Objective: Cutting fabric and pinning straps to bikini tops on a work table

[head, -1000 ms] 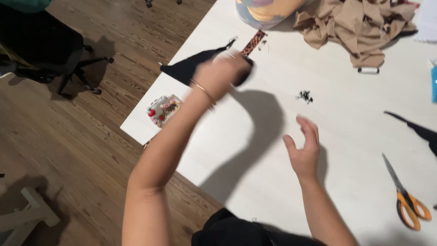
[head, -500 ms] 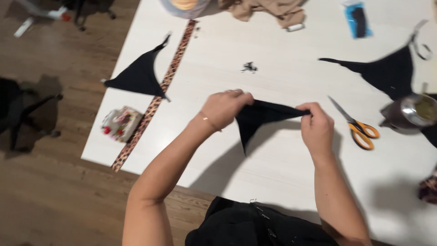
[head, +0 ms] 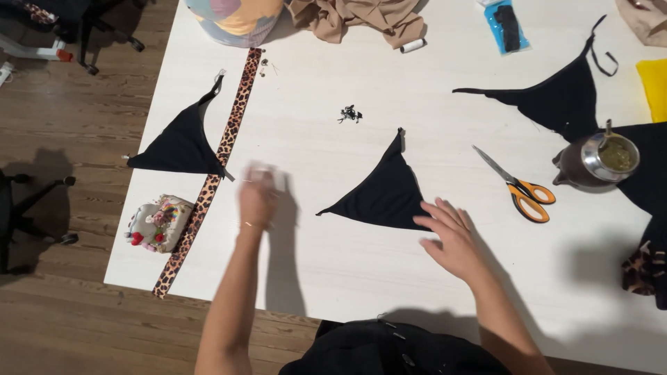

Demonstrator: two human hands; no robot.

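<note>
You worked at a white table [head: 333,257] set on a dark wood floor [head: 62,118], with the legs of a black chair [head: 28,208] showing at the far left. On the left end of the table a pincushion [head: 156,222] with coloured pins sat just beside a long leopard-print strip [head: 208,187] that ran from the near edge up toward a round multicoloured cushion [head: 233,17]. A black fabric triangle [head: 182,142] lay against the strip's left side, touching it. Your left hand [head: 257,194] was raised above the table just right of the strip, blurred by motion, so I could not tell whether it was spread or closed or whether it held anything. Farther back lay a small black tangle of thread [head: 349,114], and beyond it a heap of tan cloth [head: 354,17] with a white spool [head: 413,46] at its edge. Near the middle lay a second black fabric triangle [head: 385,187], flat on the table, its point away from you. Your right hand [head: 451,236] was spread wide, palm down, holding nothing, its fingertips [head: 425,221] at the lower right corner of that triangle. Right of it were orange-handled scissors [head: 517,186], blades closed, well apart from your hand. Beyond them were a blue packet [head: 511,26], a larger black piece with straps [head: 563,97], a metal cup [head: 597,161] with a straw, and a bit of yellow cloth [head: 654,87] at the right edge.
</note>
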